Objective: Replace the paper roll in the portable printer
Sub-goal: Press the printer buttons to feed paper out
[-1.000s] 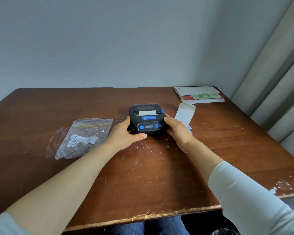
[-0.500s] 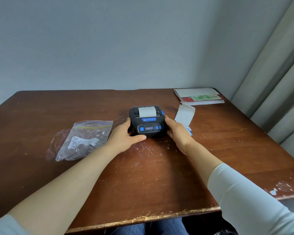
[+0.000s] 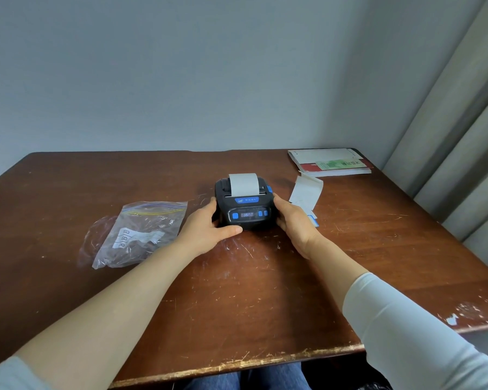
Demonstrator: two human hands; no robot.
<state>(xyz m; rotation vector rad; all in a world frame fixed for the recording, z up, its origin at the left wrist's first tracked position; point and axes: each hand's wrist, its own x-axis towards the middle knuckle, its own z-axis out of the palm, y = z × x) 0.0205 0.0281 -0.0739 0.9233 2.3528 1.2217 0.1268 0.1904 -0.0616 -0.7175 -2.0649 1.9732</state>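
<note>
- Mostly it is the brown wooden table (image 3: 237,291) that fills the room, its top scratched all over and chipped pale at the near edge and right corner.
- Off to the right hangs a pale curtain (image 3: 457,136), reaching down past the table's right side.
- At the far right corner lies a stack of papers (image 3: 330,164), white and red with a green slip on top.
- On the left, well apart from the hands' work, a clear zip bag (image 3: 135,235) lies flat with a white label showing through it.
- Just right of the printer, a loose white paper strip (image 3: 306,192) lies curled on the wood, its near end hidden behind the right hand.
- Middle of the table, toward the far side, sits the portable printer (image 3: 245,206), black with blue buttons and a small lit display, and a paper tongue (image 3: 244,184) stands up from its slot.
- Left hand (image 3: 206,232) cups the printer's left side, thumb laid along the near bottom edge, fingers wrapped behind.
- Right hand (image 3: 293,223) presses flat against the printer's right side, fingers together, so the unit is clasped between both palms.
</note>
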